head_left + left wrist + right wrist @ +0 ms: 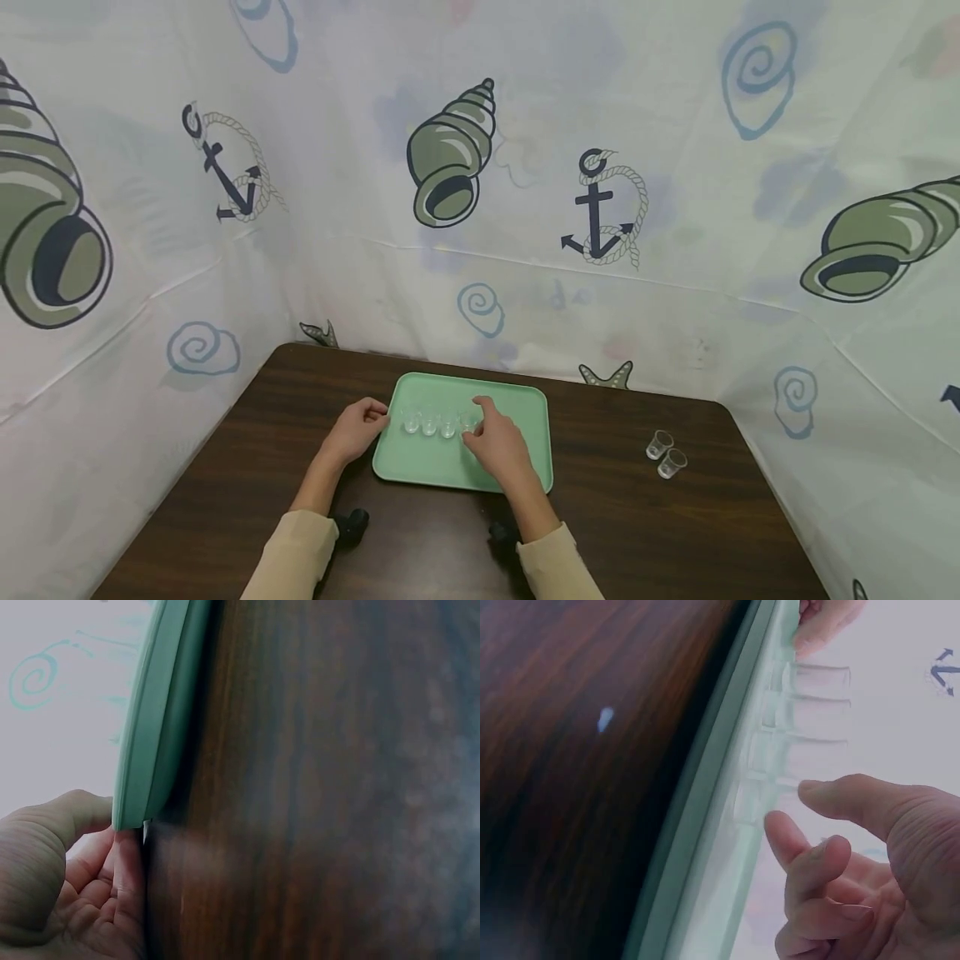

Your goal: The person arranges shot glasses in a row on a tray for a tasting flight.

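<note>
A pale green tray (pixel 465 467) lies on the dark wooden table. On it stands a row of small clear shot glasses, including a leftmost shot glass (pixel 412 422) and another shot glass (pixel 447 427) further right. My left hand (pixel 358 429) holds the tray's left edge; in the left wrist view the thumb (pixel 86 810) is at the rim with fingers bent beside and below it. My right hand (pixel 497 446) is at the rightmost shot glass (pixel 750 799), its thumb (pixel 840 793) and a fingertip (pixel 780 829) around it. The thumb covers part of that glass.
Two more shot glasses, one (pixel 660 445) just behind the other (pixel 672 463), stand on the table (pixel 600 500) right of the tray. A white curtain (pixel 337 167) printed with shells and anchors hangs around the table's back and sides.
</note>
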`<act>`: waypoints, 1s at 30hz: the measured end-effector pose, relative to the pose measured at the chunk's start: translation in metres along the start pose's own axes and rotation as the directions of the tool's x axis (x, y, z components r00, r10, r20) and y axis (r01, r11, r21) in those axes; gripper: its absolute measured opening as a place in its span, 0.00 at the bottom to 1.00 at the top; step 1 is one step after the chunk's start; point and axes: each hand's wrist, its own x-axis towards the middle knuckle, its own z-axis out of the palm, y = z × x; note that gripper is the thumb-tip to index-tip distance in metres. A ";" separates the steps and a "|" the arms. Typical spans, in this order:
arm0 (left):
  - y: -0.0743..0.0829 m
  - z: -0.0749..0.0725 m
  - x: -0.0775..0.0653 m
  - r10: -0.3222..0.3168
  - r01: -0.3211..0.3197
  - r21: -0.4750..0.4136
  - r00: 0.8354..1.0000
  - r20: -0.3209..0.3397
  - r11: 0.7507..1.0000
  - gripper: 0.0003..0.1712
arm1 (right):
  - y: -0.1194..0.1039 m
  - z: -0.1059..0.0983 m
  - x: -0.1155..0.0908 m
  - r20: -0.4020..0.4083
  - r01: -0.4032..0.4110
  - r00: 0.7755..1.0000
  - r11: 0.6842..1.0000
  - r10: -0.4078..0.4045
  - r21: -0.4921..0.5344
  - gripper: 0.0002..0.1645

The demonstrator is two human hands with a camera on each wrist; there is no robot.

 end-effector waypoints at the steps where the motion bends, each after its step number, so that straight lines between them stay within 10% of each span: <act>1: 0.000 0.000 0.000 0.000 0.000 0.000 1.000 0.002 1.000 0.15 | 0.001 -0.001 -0.001 0.007 -0.005 1.000 1.000 0.005 0.005 0.36; 30: -0.004 0.002 0.003 -0.021 0.021 0.009 1.000 0.003 1.000 0.16 | 0.042 -0.057 -0.034 -0.138 -0.082 0.989 0.983 0.060 -0.163 0.22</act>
